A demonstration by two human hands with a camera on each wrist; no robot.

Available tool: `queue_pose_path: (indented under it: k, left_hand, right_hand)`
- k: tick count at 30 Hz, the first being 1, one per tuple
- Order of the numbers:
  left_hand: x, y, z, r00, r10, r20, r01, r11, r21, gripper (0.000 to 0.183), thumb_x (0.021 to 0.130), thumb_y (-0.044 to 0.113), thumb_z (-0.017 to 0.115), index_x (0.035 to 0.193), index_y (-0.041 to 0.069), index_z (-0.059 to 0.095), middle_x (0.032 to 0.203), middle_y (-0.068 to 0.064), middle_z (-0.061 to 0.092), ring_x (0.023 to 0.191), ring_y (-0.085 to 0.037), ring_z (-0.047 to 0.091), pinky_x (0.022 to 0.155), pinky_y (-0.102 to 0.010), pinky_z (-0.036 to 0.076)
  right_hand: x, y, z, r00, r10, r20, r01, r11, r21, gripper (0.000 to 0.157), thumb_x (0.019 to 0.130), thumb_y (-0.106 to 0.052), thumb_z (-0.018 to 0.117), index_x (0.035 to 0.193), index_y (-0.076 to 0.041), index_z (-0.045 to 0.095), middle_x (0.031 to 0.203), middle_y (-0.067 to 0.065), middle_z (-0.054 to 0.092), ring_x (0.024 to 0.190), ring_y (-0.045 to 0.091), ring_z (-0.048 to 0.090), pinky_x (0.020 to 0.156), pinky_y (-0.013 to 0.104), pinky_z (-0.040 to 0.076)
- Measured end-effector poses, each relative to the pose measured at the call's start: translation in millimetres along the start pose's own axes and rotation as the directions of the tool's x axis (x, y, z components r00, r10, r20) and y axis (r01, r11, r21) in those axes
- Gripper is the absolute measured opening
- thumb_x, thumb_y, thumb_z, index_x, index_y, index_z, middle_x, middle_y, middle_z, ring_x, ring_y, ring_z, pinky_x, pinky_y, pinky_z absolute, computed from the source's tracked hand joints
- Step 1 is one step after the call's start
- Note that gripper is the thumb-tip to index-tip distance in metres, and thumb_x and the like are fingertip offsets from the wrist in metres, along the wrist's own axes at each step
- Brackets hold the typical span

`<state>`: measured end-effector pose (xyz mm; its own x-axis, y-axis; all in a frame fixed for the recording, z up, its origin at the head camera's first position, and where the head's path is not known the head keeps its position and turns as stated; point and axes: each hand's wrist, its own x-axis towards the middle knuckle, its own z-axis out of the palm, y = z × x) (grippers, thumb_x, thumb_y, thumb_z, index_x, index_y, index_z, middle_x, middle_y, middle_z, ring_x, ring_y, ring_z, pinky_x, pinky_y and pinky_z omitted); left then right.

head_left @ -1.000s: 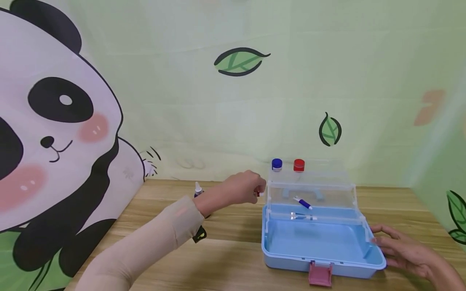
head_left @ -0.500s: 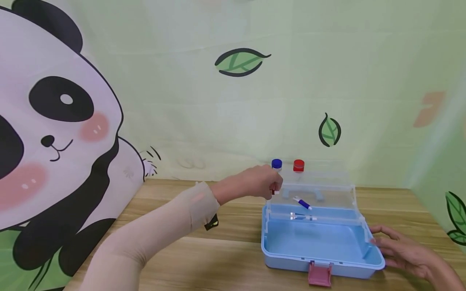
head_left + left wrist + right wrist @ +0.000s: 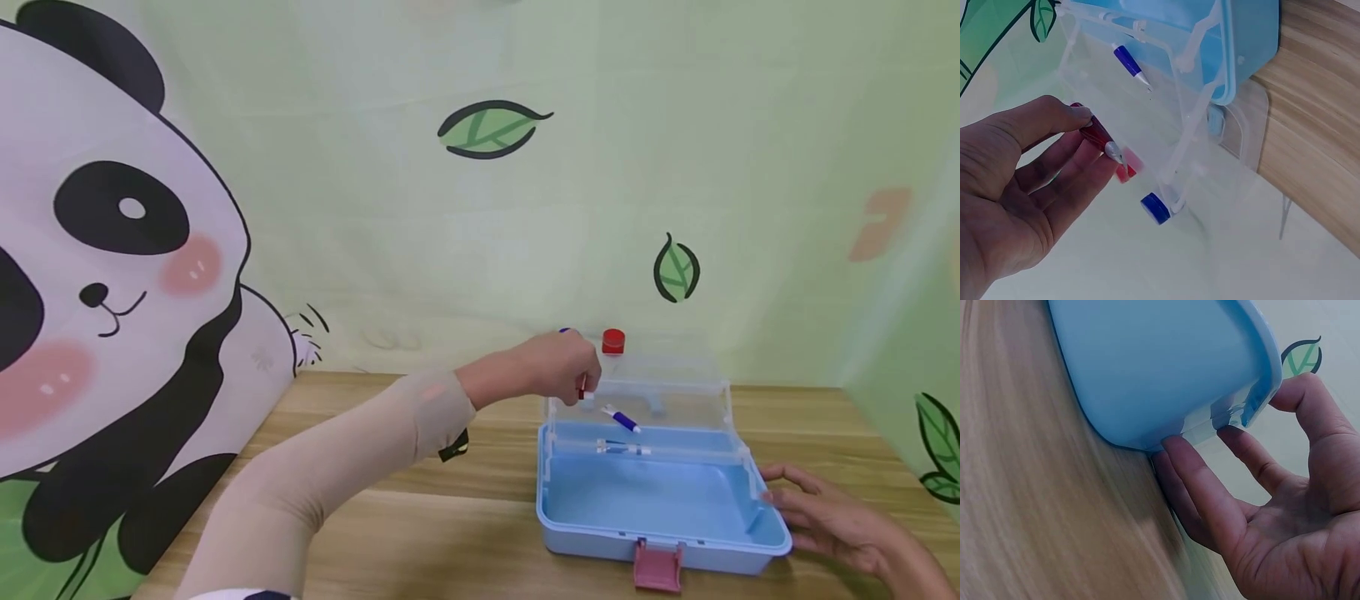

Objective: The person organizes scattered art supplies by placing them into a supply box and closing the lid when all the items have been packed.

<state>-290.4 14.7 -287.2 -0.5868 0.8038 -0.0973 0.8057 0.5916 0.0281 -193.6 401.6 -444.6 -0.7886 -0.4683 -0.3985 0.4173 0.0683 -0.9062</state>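
Left hand (image 3: 561, 367) shifted right; fingers (image 3: 1047, 115) pinching dark-red, pale-ended tube (image 3: 1097, 134); right fingers (image 3: 1204, 484) apart

your head view bright and evenly lit, a pale streak of light down the right of the backdrop (image 3: 600, 217), soft shadow on the tabletop (image 3: 420, 542) left of the blue box (image 3: 585, 540), your wrist views dimmer, the red jar (image 3: 1126, 176) hazy in the left one, wood grain smeared by blur in the right

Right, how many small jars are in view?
2: a red jar at the back of the open blue box, and a blue-lidded jar left of it, mostly hidden behind the left hand in the head view. More could be hidden there.
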Motion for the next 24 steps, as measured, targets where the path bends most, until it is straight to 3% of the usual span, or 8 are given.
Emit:
queue_pose_path:
  k: [16,24]
  left_hand:
    - [15.4,5.8,2.1,0.998,0.029,0.058,-0.03,1.0,0.009,0.01,0.088,0.006,0.077,0.095,0.013,0.08,0.088,0.007,0.07,0.08,-0.01,0.062,0.065,-0.017,0.05]
    - [23.0,9.3,6.7,0.996,0.015,0.087,-0.014,1.0,-0.005,0.014,0.09,0.01,0.077,0.103,0.014,0.079,0.09,0.007,0.067,0.081,-0.011,0.06,0.067,-0.016,0.05]
  right_hand:
    - [0.6,1.5,-2.5,1.0,-0.004,0.018,0.003,1.0,0.016,0.022,0.108,-0.016,0.046,0.113,-0.032,0.06,0.118,0.002,0.065,0.109,0.021,0.067,0.092,0.048,0.056]
    - [0.6,1.5,-2.2,1.0,-0.001,0.004,0.001,1.0,0.013,0.021,0.108,-0.016,0.047,0.113,-0.032,0.06,0.118,0.002,0.065,0.109,0.022,0.067,0.092,0.048,0.056]
